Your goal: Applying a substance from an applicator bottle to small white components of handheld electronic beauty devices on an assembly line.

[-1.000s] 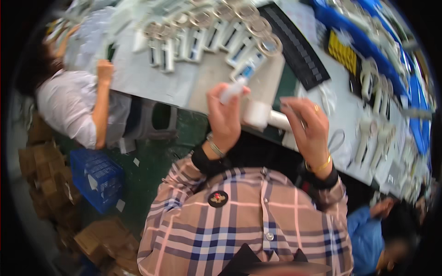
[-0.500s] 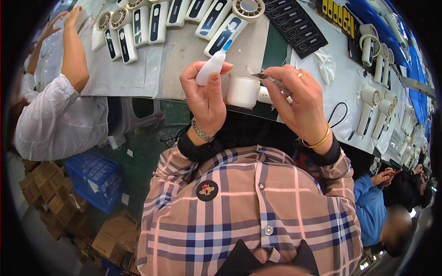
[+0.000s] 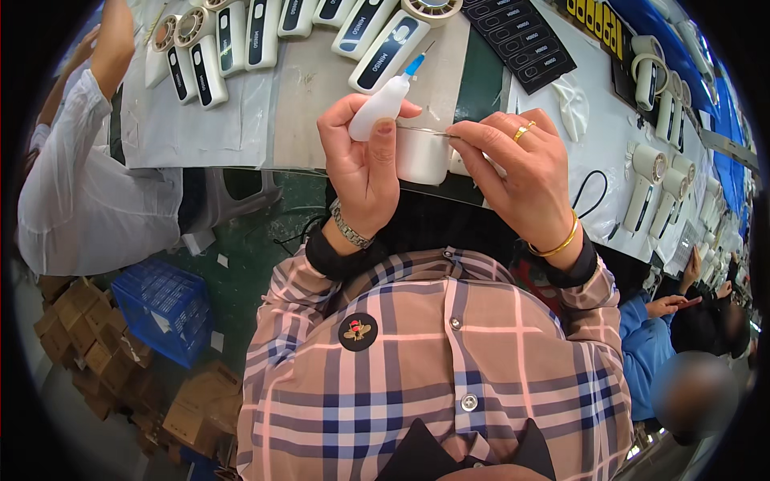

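Note:
My left hand (image 3: 358,164) is closed around a translucent white squeeze bottle (image 3: 378,111), tilted with its blue needle tip (image 3: 415,64) pointing up and to the right. Between the thumb and fingers of my right hand (image 3: 520,164) is a pair of thin metal tweezers (image 3: 427,131), reaching left across the top of a white cup (image 3: 423,157). This cup stands at the table's near edge, between my hands. Beyond the needle lies a white handheld fan (image 3: 391,53) with a dark panel on its handle. My right fingers partly hide a small white part beside the cup.
More handheld fans (image 3: 262,34) lie in a row at the far left, and others (image 3: 644,188) at the right. A black sheet of panels (image 3: 525,48) lies beyond my right hand. Co-workers sit on both sides. A blue crate (image 3: 163,313) and cardboard boxes (image 3: 88,325) are on the floor.
My right hand has brought the tweezers left over the cup. The bottle has tipped further right, and its needle has moved up and right.

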### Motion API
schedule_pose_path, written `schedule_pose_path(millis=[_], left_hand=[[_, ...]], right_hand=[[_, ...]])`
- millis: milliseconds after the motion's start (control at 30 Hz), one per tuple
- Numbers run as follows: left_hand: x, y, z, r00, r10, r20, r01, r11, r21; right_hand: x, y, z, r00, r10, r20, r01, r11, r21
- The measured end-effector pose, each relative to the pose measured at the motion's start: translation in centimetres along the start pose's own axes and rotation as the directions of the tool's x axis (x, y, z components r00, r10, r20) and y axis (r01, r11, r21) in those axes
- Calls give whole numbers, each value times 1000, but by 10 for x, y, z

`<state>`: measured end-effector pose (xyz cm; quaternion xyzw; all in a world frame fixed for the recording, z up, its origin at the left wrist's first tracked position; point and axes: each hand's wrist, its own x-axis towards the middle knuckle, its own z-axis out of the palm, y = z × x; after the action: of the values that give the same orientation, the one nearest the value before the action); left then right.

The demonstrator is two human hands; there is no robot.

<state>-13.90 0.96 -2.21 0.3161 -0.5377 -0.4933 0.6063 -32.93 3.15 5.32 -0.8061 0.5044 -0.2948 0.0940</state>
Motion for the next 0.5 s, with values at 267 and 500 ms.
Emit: schedule_pose_path(millis=[267, 500], left_hand=[[-1, -3, 3, 998, 10, 55, -11, 999, 32], [-4, -6, -1, 996, -6, 88, 1, 999, 51]], right_hand=[[0, -1, 0, 1000, 23, 14, -23, 1000, -3], [1, 1, -1, 999, -14, 40, 16, 999, -37]])
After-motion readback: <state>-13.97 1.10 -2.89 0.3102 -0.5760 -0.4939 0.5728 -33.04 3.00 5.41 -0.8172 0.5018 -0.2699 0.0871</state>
